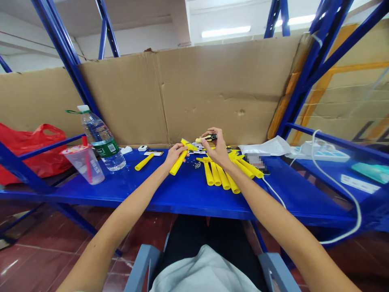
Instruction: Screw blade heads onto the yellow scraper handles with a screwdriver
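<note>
My left hand [175, 155] is closed around a yellow plastic scraper-like piece [178, 162] with a hollow round handle and a wider head. The head points up and away, toward my other hand. My right hand [219, 148] grips a yellow-and-black screwdriver [209, 138], whose tip I cannot make out. Below and right of that hand lies a row of similar yellow pieces [216, 173], handle ends toward me. One more yellow handle piece [144, 162] rests to the left, its head by a small flat packet. Tiny metal bits [197, 164] are scattered between my hands.
On the left stand a water bottle [105, 142], a plastic cup with a red straw [86, 162] and a red bag [39, 152]. A phone with a white cable [275, 192], a white plastic bag [267, 147] and a power strip [328, 155] lie right. Cardboard [212, 89] walls the back.
</note>
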`<state>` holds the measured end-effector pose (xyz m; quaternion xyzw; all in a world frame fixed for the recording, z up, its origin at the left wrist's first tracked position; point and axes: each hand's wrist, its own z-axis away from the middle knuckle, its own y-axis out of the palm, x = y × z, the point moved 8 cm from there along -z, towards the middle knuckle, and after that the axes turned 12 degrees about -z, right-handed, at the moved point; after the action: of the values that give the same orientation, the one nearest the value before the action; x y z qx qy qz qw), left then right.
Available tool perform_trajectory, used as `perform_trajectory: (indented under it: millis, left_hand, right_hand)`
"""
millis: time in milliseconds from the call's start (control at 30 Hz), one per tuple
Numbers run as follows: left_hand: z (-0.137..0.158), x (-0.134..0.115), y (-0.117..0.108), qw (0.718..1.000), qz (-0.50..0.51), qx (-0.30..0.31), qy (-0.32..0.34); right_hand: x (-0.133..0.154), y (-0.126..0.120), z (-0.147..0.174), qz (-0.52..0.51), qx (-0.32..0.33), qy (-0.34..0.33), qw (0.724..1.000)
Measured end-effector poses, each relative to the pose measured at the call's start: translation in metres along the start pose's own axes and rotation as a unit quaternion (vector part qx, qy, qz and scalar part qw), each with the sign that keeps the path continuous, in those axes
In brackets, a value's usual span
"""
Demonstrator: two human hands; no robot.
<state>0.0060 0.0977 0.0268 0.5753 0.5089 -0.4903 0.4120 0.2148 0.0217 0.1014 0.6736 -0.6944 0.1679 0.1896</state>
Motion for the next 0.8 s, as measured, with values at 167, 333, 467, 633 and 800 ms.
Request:
perform_trajectory:
  millis: [167, 333, 467, 633, 800]
  left_hand:
    - [0.001, -0.002, -0.003, 1.0, 0.007, -0.009, 0.002]
    - [0.0, -0.002, -0.002, 1.0, 0.006, -0.006, 0.005]
    - [0.0, -0.002, -0.003, 1.0, 0.002, -0.021, 0.002]
    - [0.001, -0.003, -0.002, 1.0, 0.005, -0.015, 0.01]
    - [0.002, -0.004, -0.001, 1.0, 0.003, -0.013, 0.007]
  right_hand:
    - [-0.001, 0.0, 0.001, -0.008, -0.005, 0.012, 1.0]
    - [0.001, -0.002, 0.001, 0.001, -0.013, 0.004, 1.0]
    - [-0.002, 0.002, 0.002, -0.033, 0.001, 0.011, 0.999]
    - [-0.014, -0.006, 0.001, -0.027, -0.035, 0.057, 0.997]
    - [-0.01, -0.005, 0.002, -0.053, -0.022, 0.033, 0.998]
